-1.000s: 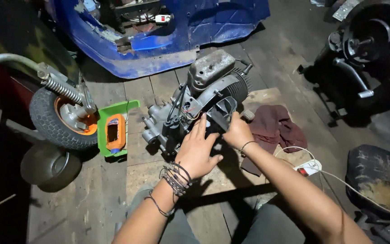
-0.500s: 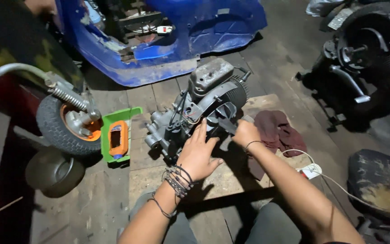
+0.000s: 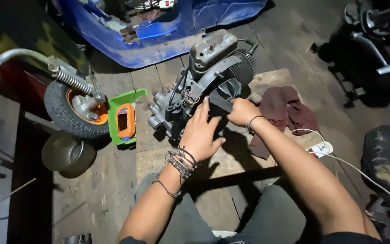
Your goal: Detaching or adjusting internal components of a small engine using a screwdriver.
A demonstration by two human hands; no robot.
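Head view. Small engine (image 3: 208, 86), grey with a finned cylinder, sits on a wooden board (image 3: 267, 79) on the plank floor (image 3: 104, 190), near the board's left edge. Left hand (image 3: 201, 133) lies flat against the engine's near side, fingers (image 3: 204, 108) spread and released, gripping nothing; cord bracelets at the wrist. Right hand (image 3: 242, 112) is clenched around a dark part (image 3: 224, 101) at the engine's black shroud, just beside the left hand.

Dark red rag (image 3: 285, 110) lies on the board, right of the engine, touching the right wrist. White power strip (image 3: 320, 149) with cable sits near the board's right edge. Green and orange tool (image 3: 123, 118) stands left of the engine, against a small wheel (image 3: 71, 108). Blue scooter body (image 3: 159, 31) lies beyond the engine.
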